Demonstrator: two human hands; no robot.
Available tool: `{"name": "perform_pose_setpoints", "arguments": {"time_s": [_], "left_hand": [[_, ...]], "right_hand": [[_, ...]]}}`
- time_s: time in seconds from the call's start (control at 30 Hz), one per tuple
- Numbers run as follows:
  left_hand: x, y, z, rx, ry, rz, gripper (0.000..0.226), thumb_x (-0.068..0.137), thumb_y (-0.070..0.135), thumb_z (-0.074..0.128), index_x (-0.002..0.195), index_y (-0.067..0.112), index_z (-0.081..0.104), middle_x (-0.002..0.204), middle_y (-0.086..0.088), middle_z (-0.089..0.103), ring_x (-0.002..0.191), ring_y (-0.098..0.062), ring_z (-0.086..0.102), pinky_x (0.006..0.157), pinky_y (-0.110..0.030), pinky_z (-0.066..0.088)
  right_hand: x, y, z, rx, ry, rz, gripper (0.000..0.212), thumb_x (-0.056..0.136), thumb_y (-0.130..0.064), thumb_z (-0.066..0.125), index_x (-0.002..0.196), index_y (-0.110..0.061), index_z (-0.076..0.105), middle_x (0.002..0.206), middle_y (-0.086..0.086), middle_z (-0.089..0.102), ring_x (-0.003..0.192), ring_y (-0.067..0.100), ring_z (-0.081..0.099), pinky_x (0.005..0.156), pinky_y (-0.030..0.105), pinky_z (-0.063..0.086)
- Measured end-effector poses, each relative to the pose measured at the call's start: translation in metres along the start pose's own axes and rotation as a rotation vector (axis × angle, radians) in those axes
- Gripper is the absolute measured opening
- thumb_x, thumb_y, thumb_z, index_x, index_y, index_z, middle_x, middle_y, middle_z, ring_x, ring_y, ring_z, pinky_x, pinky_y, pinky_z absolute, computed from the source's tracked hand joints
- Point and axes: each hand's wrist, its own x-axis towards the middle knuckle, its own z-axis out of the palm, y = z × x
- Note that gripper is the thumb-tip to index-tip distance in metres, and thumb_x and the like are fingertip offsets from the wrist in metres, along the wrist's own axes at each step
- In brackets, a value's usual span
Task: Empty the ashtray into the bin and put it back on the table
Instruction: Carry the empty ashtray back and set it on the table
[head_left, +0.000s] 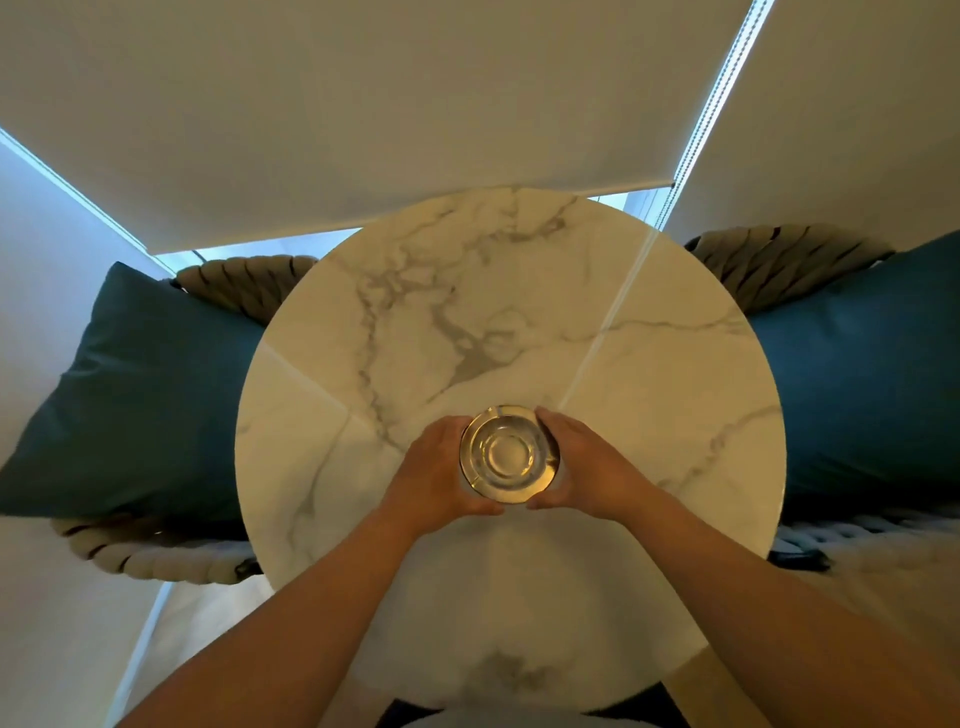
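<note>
A round clear glass ashtray (508, 454) with a golden rim sits over the middle of the round white marble table (519, 312). My left hand (435, 475) cups its left side and my right hand (582, 467) cups its right side, fingers wrapped around the rim. I see nothing lying inside the ashtray. I cannot tell whether it rests on the tabletop or is held just above it. No bin is in view.
Teal cushions lie on woven rope chairs to the left (140, 395) and right (857, 364) of the table. Pale roller blinds (363, 104) hang behind, with a bead chain (711, 104) at the right.
</note>
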Motion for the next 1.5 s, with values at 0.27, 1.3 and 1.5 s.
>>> {"name": "perform_pose_setpoints", "arguments": {"time_s": [0.27,1.3,1.5], "left_hand": [[0.072,-0.044,0.003,0.062,0.002,0.085,0.097,0.045,0.045,0.095,0.126,0.01,0.055,0.12,-0.01,0.06,0.11,-0.029,0.056,0.094,-0.041,0.045],[0.086,-0.06,0.018,0.191,0.007,-0.056,0.117,0.052,0.056,0.087,0.15,0.02,0.033,0.16,-0.009,0.027,0.151,-0.025,0.014,0.12,-0.035,0.014],[0.078,-0.059,0.018,0.192,0.043,-0.075,0.112,0.053,0.058,0.085,0.145,0.016,0.037,0.158,-0.01,0.029,0.15,-0.026,0.016,0.119,-0.035,0.016]], "right_hand": [[0.066,0.011,0.007,-0.142,0.051,0.017,0.116,0.054,-0.043,0.091,0.144,-0.004,0.029,0.152,0.012,0.033,0.146,0.028,0.017,0.117,0.037,0.021],[0.095,0.043,-0.004,-0.363,0.04,0.048,0.115,0.054,-0.061,0.081,0.146,-0.02,0.026,0.159,0.009,0.012,0.148,0.031,-0.007,0.12,0.045,0.01],[0.099,0.051,-0.006,-0.441,0.009,0.046,0.118,0.053,-0.068,0.076,0.147,-0.021,0.022,0.159,0.012,0.011,0.148,0.032,-0.006,0.119,0.047,0.011]]}}
